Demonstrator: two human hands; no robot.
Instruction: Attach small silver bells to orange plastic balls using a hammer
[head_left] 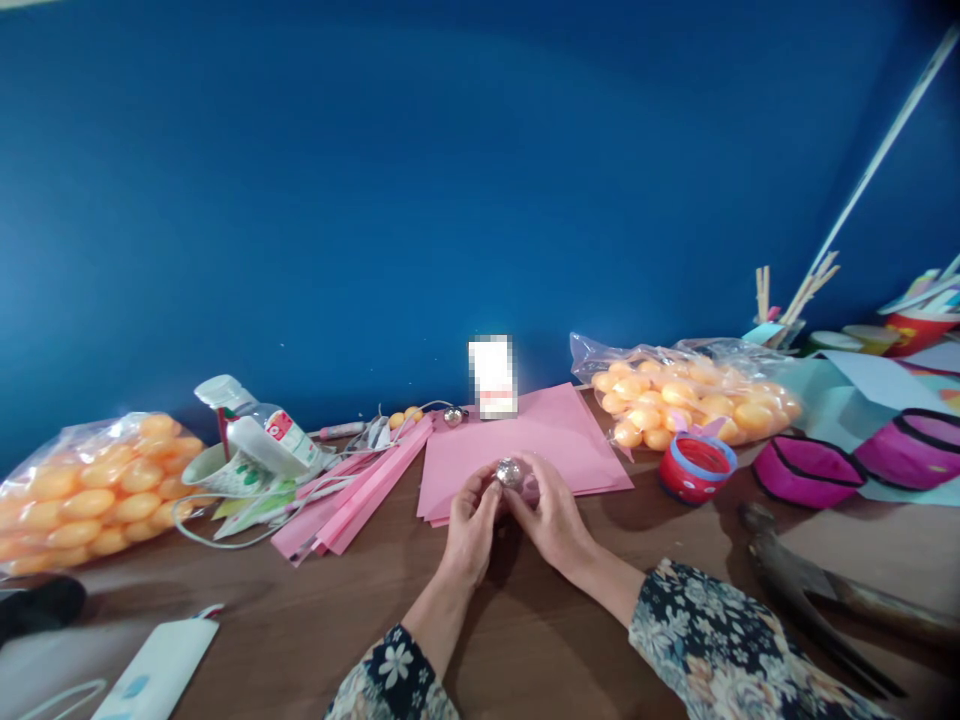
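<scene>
A small shiny silver ball (509, 472) is pinched between the fingertips of both hands in the middle of the head view; whether it is a bell or foil cannot be made out. My left hand (474, 520) grips it from the left with thumb and fingers closed. From the right, my right hand (551, 515) closes on the same ball, its far fingers partly hidden. Both hands are over the near edge of a stack of pink paper sheets (450, 465). Behind them, a second silver ball (453, 415) lies near the stack's far left corner.
Clear bags of orange balls lie left (90, 500) and right (675, 395). Pink strips (367, 490), a cable (217, 545) and a tilted plastic bottle (270, 430) sit left. At right are a red cup (697, 470), magenta pouches (806, 470) and a hammer (817, 580). A blue wall (375, 200) rises behind.
</scene>
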